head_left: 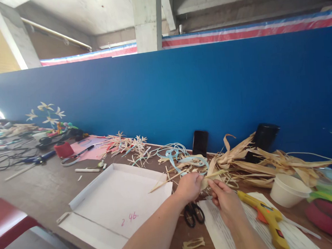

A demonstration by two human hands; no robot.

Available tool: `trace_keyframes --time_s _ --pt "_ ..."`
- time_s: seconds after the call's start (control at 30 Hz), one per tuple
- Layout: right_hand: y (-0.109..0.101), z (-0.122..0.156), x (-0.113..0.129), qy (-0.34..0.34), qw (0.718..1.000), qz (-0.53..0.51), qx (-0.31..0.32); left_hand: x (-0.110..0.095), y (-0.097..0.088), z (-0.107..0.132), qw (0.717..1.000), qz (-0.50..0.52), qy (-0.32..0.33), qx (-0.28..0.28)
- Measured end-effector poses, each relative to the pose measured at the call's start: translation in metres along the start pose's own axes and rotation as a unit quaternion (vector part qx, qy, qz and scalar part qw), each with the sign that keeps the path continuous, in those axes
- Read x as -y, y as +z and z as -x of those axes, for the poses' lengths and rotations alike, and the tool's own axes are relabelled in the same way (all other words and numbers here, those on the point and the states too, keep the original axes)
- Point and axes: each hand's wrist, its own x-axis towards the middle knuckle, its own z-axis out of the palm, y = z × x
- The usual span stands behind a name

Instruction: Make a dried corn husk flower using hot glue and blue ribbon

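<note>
My left hand is closed, thumb and fingers pinched on a pale strip of dried corn husk. From the other side my right hand grips the same strip between thumb and fingertips. Black-handled scissors lie on the table just below my hands, their blades partly hidden. To the right of my right hand, a yellow glue gun rests on printed paper. A few cut husk pieces lie near the front edge.
Left of my hands lies a white open box. Behind are husk flowers, a phone and a heap of dried husks. A white cup stands at right. A blue partition bounds the table's back.
</note>
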Motion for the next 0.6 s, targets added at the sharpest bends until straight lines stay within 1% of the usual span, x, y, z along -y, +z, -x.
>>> trace_keyframes --time_s 0.1,0.17,0.23,0.33,0.4,0.43,0.5,0.57,0.6 --pt "0.001 0.000 0.000 0.005 1.000 -0.002 -0.004 0.002 0.001 -0.001 0.999 0.038 -0.015 -0.007" --pt "0.000 -0.002 -0.001 0.012 1.000 -0.008 -0.017 0.002 0.002 -0.001 0.997 0.077 -0.017 -0.006" --pt "-0.002 -0.005 -0.003 0.019 0.999 -0.015 -0.042 0.003 0.004 0.000 0.990 0.136 -0.021 0.024" --pt "-0.006 -0.008 -0.006 0.017 0.997 -0.026 -0.073 0.004 0.008 0.002 0.972 0.211 -0.051 0.089" --pt "-0.007 -0.010 -0.008 0.013 0.996 -0.032 -0.079 0.004 0.010 0.003 0.967 0.225 -0.067 0.099" --pt "-0.007 -0.010 -0.008 0.013 0.996 -0.033 -0.081 0.004 0.010 0.003 0.969 0.219 -0.066 0.091" --pt "-0.005 -0.009 -0.007 0.018 0.995 -0.035 -0.096 0.003 0.006 0.000 0.980 0.185 -0.056 0.052" --pt "-0.004 -0.008 -0.006 0.025 0.993 -0.042 -0.108 0.003 -0.004 -0.009 0.990 0.127 -0.053 -0.006" --pt "-0.004 -0.008 -0.005 0.025 0.992 -0.051 -0.116 0.003 -0.012 -0.014 0.992 0.112 -0.060 -0.025"
